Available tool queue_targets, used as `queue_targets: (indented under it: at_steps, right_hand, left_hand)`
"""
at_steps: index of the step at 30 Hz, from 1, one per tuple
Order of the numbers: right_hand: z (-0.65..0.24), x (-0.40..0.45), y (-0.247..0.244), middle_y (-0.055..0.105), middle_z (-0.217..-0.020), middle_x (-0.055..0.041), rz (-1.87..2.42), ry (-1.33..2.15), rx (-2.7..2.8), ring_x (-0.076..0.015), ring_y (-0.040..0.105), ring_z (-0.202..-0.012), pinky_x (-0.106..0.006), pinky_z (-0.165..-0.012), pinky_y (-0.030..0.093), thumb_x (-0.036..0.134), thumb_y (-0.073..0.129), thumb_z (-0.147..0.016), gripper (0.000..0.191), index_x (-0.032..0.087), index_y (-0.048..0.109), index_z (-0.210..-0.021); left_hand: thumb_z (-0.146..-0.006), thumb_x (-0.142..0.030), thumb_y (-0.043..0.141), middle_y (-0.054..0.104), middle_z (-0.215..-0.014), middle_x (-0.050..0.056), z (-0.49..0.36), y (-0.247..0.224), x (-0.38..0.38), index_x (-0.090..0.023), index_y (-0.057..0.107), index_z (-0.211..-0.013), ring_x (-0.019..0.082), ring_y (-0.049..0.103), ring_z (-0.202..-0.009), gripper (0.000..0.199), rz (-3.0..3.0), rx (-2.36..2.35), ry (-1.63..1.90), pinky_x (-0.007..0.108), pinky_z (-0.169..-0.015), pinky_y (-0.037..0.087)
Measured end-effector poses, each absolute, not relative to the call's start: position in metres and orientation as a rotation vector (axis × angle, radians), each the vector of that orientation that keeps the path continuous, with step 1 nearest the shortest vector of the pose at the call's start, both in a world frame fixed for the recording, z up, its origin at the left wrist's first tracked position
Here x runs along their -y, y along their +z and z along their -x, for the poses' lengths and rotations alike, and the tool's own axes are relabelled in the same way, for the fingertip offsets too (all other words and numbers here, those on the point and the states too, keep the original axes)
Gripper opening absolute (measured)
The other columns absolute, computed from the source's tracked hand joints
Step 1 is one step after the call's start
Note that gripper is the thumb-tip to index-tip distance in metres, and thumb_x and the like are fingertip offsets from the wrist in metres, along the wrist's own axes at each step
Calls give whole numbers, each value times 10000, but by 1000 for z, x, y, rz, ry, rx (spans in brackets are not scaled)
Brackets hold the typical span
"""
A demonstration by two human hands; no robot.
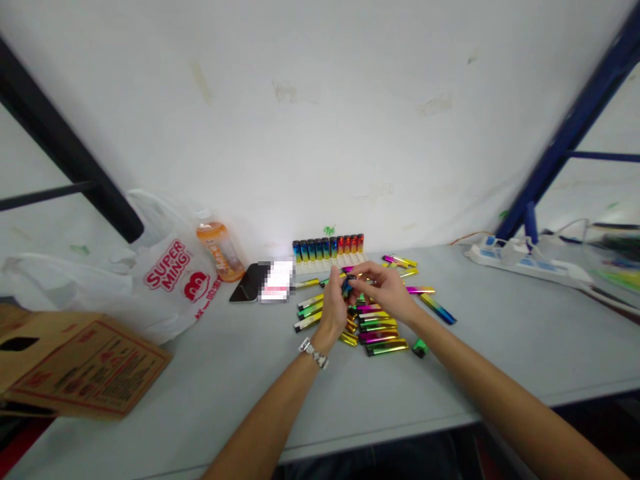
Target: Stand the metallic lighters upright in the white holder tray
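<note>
Over the middle of the table my left hand point(334, 303) and my right hand point(384, 288) meet. Both are closed around a small dark-blue shiny stick with a dark end point(349, 285), mostly hidden by my fingers. Beneath and around them lie several glossy flat sticks point(387, 346) with dark ends, in yellow, green and magenta shades. A blue-and-yellow stick point(439, 309) lies right of my right hand. Behind my hands, a row of blue-to-yellow and red sticks point(320, 250) stands upright in a white slotted holder point(305, 268). A short green-and-black piece point(420, 347) sits near my right forearm.
To the left are a black phone point(249, 283), an orange drink bottle point(223, 253), a white printed plastic bag point(150, 280) and a cardboard box point(95, 363). A white power strip point(530, 263) with cables lies at the right. A wall point(320, 133) closes off the back.
</note>
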State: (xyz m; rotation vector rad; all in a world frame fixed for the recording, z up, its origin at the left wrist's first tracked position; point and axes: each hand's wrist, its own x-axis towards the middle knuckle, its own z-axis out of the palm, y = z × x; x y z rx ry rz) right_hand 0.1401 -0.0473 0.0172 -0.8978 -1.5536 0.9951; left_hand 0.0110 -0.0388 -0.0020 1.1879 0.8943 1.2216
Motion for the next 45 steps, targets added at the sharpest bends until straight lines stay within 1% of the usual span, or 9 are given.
queue_targets:
  at_steps: [2, 5, 7, 10, 12, 18, 27, 34, 45]
  right_hand:
    - [-145, 41, 24, 666, -687, -7, 889, 1021, 1553, -133, 619, -554, -254, -501, 487, 437, 737, -782, 326, 175, 624, -940]
    - [-154, 23, 38, 685, -717, -20, 897, 949, 1572, -131, 632, -582, -257, -532, 512, 436, 755, -763, 342, 167, 625, -930]
    - [-159, 3, 46, 693, -730, -28, 887, 892, 1616, -144, 657, -619, -272, -579, 540, 424, 758, -761, 343, 163, 625, -940]
    - [-163, -35, 52, 685, -693, -25, 924, 837, 1702, -152, 667, -619, -285, -613, 558, 357, 752, -759, 286, 154, 614, -904]
    - [-161, -62, 51, 677, -658, -22, 1034, 784, 1744, -147, 657, -595, -266, -579, 544, 277, 743, -745, 220, 148, 608, -860]
    - [-146, -113, 39, 697, -698, -20, 1293, 534, 1931, -117, 632, -607, -215, -579, 502, 114, 673, -722, 113, 127, 656, -833]
    - [-145, -126, 46, 739, -794, -55, 1317, 363, 2100, -133, 645, -685, -233, -690, 515, 131, 664, -752, 136, 109, 730, -868]
    - [-149, -128, 48, 738, -758, -51, 1342, 373, 2144, -135, 653, -652, -232, -674, 512, 104, 629, -772, 215, 99, 741, -955]
    - [-150, -130, 44, 735, -832, -61, 1348, 211, 2262, -167, 647, -727, -260, -744, 510, 73, 605, -747, 259, 120, 780, -933]
  left_hand:
    - [-907, -736, 178, 551, -606, 9, -6, 0, 37, -181, 567, -732, 138, 500, -557, 700, -1293, -958, 1261, 265, -543, 397]
    - [-960, -630, 247, 669, -850, 55, 10, 2, 33, -187, 628, -882, 189, 604, -788, 590, -1517, -1165, 1365, 306, -724, 465]
    - [-977, -565, 279, 678, -965, 63, 25, 1, 32, -196, 640, -917, 202, 603, -876, 520, -1657, -1275, 1377, 324, -796, 460]
    - [-984, -532, 277, 673, -878, 51, 47, -5, 32, -195, 652, -830, 200, 593, -832, 527, -1742, -1325, 1319, 323, -787, 451]
    - [-981, -529, 297, 663, -841, 46, 56, -9, 33, -193, 664, -797, 195, 586, -816, 531, -1754, -1325, 1326, 313, -774, 442]
    - [-993, -493, 309, 653, -812, 42, 58, -11, 34, -188, 677, -754, 188, 594, -822, 534, -1767, -1300, 1344, 306, -811, 428]
    - [-1000, -498, 291, 641, -819, 41, 59, -12, 34, -186, 660, -736, 184, 592, -831, 550, -1787, -1292, 1342, 307, -825, 419]
    - [-999, -494, 293, 659, -824, 52, 55, -12, 35, -180, 657, -726, 189, 604, -834, 554, -1779, -1286, 1321, 311, -830, 427]
    - [-986, -529, 298, 658, -827, 49, 55, -13, 35, -189, 657, -709, 190, 598, -834, 566, -1770, -1281, 1325, 307, -830, 423]
